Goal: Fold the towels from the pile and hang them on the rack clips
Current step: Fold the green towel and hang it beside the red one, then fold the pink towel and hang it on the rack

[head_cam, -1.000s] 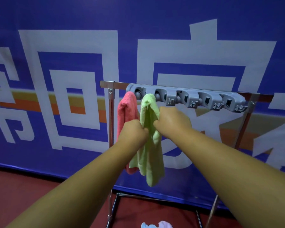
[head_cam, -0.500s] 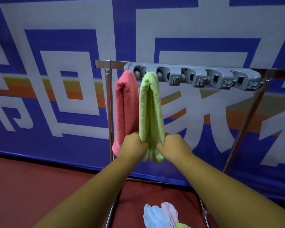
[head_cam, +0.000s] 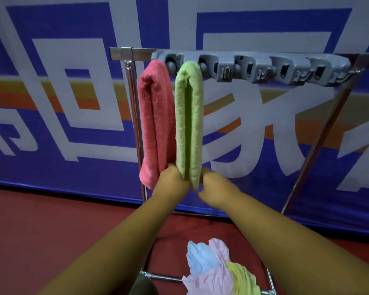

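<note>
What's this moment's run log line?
left hand, right hand: hold folded green terry towel bottom | pink terry towel: hung on grey plastic clip rack

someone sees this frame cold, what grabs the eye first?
Two folded towels hang side by side from the left end of the grey clip bar: a red towel and, to its right, a green towel. Both hands meet at the green towel's lower end, the left hand and the right hand gripping it from either side. A loose pile of pastel towels sits low in front, by the rack's base.
</note>
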A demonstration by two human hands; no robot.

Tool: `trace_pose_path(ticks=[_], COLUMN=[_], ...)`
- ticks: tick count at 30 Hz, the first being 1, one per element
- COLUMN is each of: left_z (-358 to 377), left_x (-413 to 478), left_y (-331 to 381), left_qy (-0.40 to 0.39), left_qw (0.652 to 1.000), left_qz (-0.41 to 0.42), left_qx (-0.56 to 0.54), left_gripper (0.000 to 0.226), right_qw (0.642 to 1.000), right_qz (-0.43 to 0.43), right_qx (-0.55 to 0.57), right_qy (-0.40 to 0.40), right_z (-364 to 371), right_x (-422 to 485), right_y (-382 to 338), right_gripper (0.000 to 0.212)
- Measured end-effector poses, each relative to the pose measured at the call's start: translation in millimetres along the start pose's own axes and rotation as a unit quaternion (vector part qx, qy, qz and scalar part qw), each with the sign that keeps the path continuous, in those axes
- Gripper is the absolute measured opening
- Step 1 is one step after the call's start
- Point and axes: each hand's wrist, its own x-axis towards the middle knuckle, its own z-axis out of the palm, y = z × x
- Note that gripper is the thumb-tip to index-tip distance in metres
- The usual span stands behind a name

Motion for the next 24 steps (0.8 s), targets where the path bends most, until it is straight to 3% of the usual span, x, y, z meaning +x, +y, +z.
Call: trace_pose_path(ticks=[4, 11, 16, 24], left_z=[11.7, 55.5, 113.9, 228.6], left_x=[-6.4, -21.6, -27.1, -52.8], left_y=[-17.5, -56.2, -100.4, -190.6], left_qy=[-0.067, -0.127, -0.218, -0.338], left_qw=[0.994, 0.988, 0.965, 0.906], left_qz=[0.003, -0.068, -0.139, -0.247], left_qx=[0.084, 0.063, 0.046, 0.061], left_gripper=[0.039, 0.013, 0.015, 0.032], right_qw=[0.999, 0.989, 0.962, 0.887], right_qz=[0.021, 0.074, 0.163, 0.315], right_qx=[0.005, 0.118, 0.189, 0.283], right_qy=[-0.034, -0.053, -0.112, -0.182], right_z=[15.7, 60.5, 127.9, 259.7], right_x=[-2.0, -5.2, -1.9, -21.5], right_y=[15.6, 46.5, 88.8, 174.9], right_gripper=[0.022, 0.021, 0.025, 0.011])
